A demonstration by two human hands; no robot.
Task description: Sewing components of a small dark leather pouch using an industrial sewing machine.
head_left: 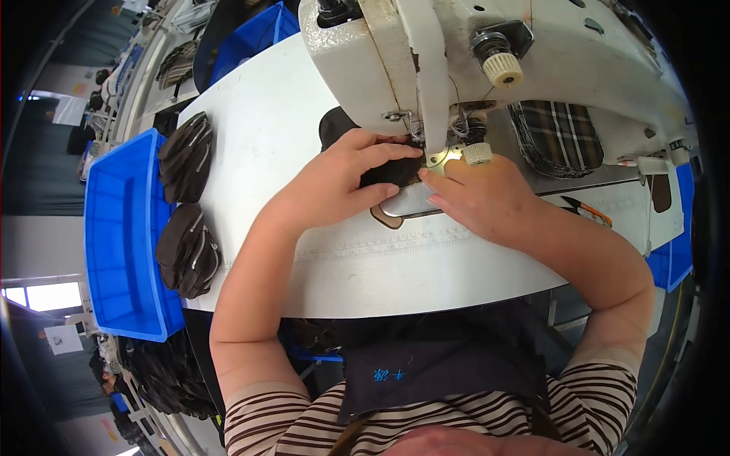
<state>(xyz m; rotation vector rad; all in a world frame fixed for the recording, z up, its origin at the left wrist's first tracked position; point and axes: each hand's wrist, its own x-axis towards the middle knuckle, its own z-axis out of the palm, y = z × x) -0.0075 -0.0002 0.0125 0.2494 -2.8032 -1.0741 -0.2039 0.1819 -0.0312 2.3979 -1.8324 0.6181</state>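
A dark brown fabric piece (340, 131) lies under the head of a white sewing machine (353, 72), partly hidden by my hand. My left hand (342, 176) rests on it, fingers stretched toward the needle area and thumb apart. On the other side of the lit presser foot (435, 158), my right hand (487, 196) has its fingers curled together. Its fingertips touch the right edge of the fabric; what is between them is hidden. Stacked plaid fabric pieces (559, 137) sit on the machine bed, right of the needle.
Orange-handled snips (589, 211) lie beside my right forearm. Two dark zippered pouches (186, 157) stand at the table's left edge, next to a blue bin (125, 235). Another blue bin (255, 42) is at the back. A printed ruler scale (365, 247) runs along the white table.
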